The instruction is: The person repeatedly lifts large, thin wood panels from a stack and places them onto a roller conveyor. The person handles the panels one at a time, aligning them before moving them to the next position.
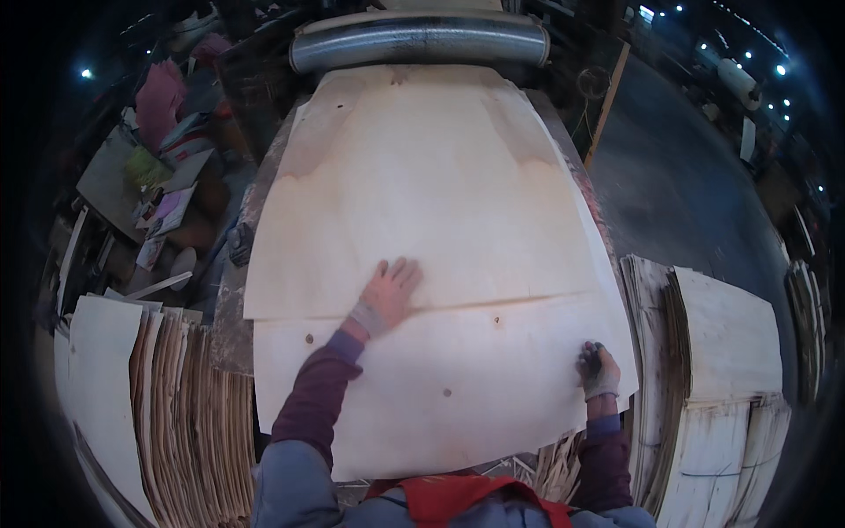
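A pale wood veneer sheet [422, 191] lies before me, its far end near a metal roller [422, 43]. Brown stains mark its far corners. Its near edge overlaps a second veneer sheet [409, 422], which has several small knots and reaches almost to my body. My left hand [393, 290] lies palm down at the overlap, fingers spread on the upper sheet. By the right edge of the nearer sheet is my right hand [599, 371], with dark fingertips and bent fingers; whether it grips or only touches the sheet is unclear.
Veneer stacks stand on both sides, one at left [191, 409] and one at right [719, 343]. A worn table edge [231, 297] shows beside the sheets. Further left, a cluttered bench [168, 204] holds papers and cloths. A wooden strip [607, 105] leans right of the roller.
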Demonstrator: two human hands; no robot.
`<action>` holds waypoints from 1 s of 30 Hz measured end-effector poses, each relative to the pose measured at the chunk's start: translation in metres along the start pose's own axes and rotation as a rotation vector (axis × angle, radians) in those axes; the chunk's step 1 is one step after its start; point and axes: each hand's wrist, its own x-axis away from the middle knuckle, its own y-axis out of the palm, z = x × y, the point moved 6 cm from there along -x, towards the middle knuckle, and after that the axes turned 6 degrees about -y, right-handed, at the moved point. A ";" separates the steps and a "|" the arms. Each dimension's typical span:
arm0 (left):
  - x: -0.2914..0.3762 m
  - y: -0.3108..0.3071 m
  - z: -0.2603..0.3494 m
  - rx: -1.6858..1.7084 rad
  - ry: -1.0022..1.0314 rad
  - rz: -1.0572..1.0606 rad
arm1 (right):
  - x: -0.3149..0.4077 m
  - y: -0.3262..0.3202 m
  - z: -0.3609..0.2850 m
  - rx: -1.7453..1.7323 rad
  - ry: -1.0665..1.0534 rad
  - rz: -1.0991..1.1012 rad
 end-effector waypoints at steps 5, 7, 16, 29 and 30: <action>-0.078 0.013 -0.043 -0.029 0.030 0.019 | 0.012 -0.013 -0.005 -0.031 -0.035 -0.039; -0.105 0.026 -0.078 0.025 0.006 0.056 | 0.018 -0.017 -0.012 0.056 -0.121 -0.003; -0.109 0.030 0.024 0.082 -0.258 -0.087 | 0.041 -0.144 -0.064 0.256 -0.450 0.529; 0.161 -0.029 0.264 0.389 -0.007 -0.277 | -0.007 -0.148 -0.075 -0.242 -0.236 0.098; 0.170 -0.031 0.264 0.375 -0.019 -0.292 | -0.005 -0.140 -0.082 -0.228 -0.218 0.065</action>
